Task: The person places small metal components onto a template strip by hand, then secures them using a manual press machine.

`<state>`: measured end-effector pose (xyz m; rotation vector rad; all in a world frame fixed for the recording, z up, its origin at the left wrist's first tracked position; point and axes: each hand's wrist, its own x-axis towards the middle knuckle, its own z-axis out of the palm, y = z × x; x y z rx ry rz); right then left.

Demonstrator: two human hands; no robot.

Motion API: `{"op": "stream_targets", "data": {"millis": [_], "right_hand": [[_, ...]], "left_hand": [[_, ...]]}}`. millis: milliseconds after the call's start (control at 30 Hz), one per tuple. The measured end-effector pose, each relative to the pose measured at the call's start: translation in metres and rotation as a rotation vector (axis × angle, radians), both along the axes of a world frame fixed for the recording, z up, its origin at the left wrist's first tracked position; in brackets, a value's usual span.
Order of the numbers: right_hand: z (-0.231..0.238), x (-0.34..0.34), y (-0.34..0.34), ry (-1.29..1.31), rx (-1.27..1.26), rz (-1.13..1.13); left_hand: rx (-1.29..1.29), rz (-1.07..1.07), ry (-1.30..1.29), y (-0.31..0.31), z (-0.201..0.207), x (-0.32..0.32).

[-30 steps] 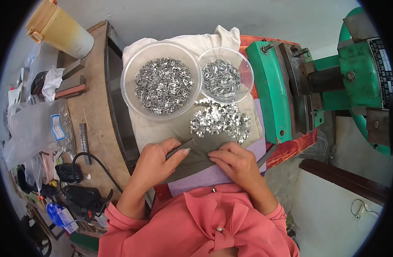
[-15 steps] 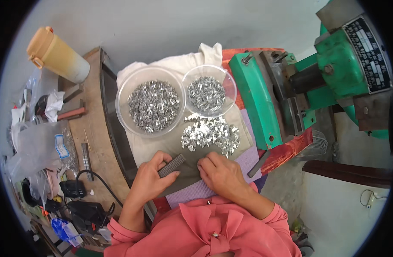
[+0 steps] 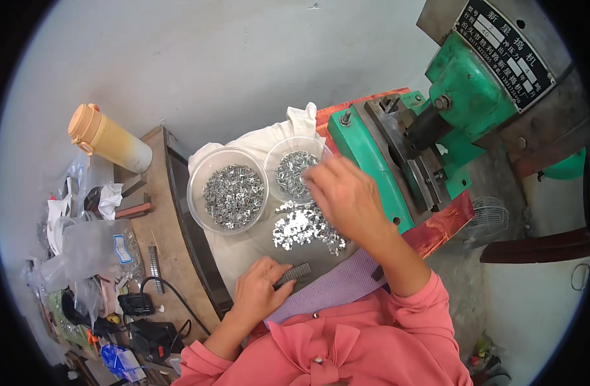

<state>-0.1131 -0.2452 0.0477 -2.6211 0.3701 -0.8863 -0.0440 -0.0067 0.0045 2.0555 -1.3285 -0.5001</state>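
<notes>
My left hand [image 3: 259, 291] is closed around a dark grey metal block [image 3: 295, 275] with rows of ridges, held low over the cloth near my body. My right hand [image 3: 347, 196] reaches over the right rim of the smaller clear tub [image 3: 270, 156], its fingers bent together. Whatever lies between those fingertips is hidden. Small shiny metal pieces [image 3: 296, 168] fill part of that tub. Just below it, partly under my right hand, spreads a loose pile of flat silvery pieces [image 3: 301, 229]. A larger clear tub [image 3: 193, 198] of small metal parts [image 3: 234, 196] stands to the left.
A green press machine [image 3: 372, 170] stands on the right, on a red board [image 3: 440, 225]. Purple textured matting [image 3: 333, 286] covers the cloth's near edge. On the left wooden table [image 3: 172, 257] are a yellow bottle [image 3: 114, 141], a second ridged strip [image 3: 156, 269], plastic bags and a black cable.
My right hand has moved up and forward from beside the metal block to the smaller tub. My left hand still holds the block. The whole view has shifted.
</notes>
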Motion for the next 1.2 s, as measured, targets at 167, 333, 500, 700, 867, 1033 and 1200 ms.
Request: {"op": "stream_targets", "data": {"millis": [167, 333, 500, 700, 867, 1033, 1200], "right_hand": [[-0.013, -0.064, 0.045, 0.154, 0.300, 0.263], [-0.044, -0.108, 0.069, 0.238, 0.293, 0.246], [-0.046, -0.124, 0.070, 0.244, 0.272, 0.215], [-0.030, -0.137, 0.044, 0.402, 0.280, 0.198], [-0.025, -0.126, 0.037, 0.319, 0.288, 0.156], [-0.038, -0.101, 0.032, 0.325, 0.162, 0.177], [-0.048, -0.077, 0.029, 0.321, 0.108, 0.184]], "left_hand": [[-0.005, -0.034, -0.062, -0.009, 0.002, -0.005], [-0.049, -0.185, -0.049, -0.020, 0.003, -0.015], [-0.066, -0.243, -0.082, -0.020, -0.001, -0.024], [-0.068, -0.253, -0.139, -0.021, -0.004, -0.025], [-0.026, -0.272, -0.100, -0.017, -0.005, -0.016], [-0.129, 0.021, -0.181, -0.016, -0.010, -0.004], [-0.157, 0.030, -0.233, -0.018, -0.020, 0.001]]}}
